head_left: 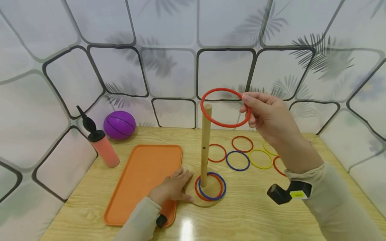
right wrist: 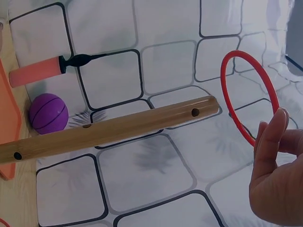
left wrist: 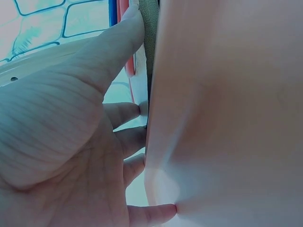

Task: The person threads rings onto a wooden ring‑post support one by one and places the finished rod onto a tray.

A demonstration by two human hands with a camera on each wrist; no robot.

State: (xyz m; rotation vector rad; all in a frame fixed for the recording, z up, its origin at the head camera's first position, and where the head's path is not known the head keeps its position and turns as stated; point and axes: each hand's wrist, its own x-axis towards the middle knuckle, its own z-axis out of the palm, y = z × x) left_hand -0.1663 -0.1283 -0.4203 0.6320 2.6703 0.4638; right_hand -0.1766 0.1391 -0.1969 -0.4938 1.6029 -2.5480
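My right hand (head_left: 268, 115) pinches a red ring (head_left: 224, 126) by its right side, up at the height of the wooden post's top. In the head view the ring overlaps the upper end of the post (head_left: 205, 147); in the right wrist view the ring (right wrist: 226, 90) stands apart from the post tip (right wrist: 206, 106). My left hand (head_left: 173, 187) lies with fingers spread on the round wooden base (head_left: 193, 197) and the edge of the orange tray (head_left: 144, 180). Around the foot of the post lie a red ring (head_left: 197, 192) and a blue ring (head_left: 223, 190).
Several red, yellow and blue rings (head_left: 238, 170) lie on the table right of the post. A purple ball (head_left: 119, 125) and a pink hand pump (head_left: 105, 150) with a black top stand at the back left. A patterned cloth wall (head_left: 172, 73) encloses the table (head_left: 241, 211).
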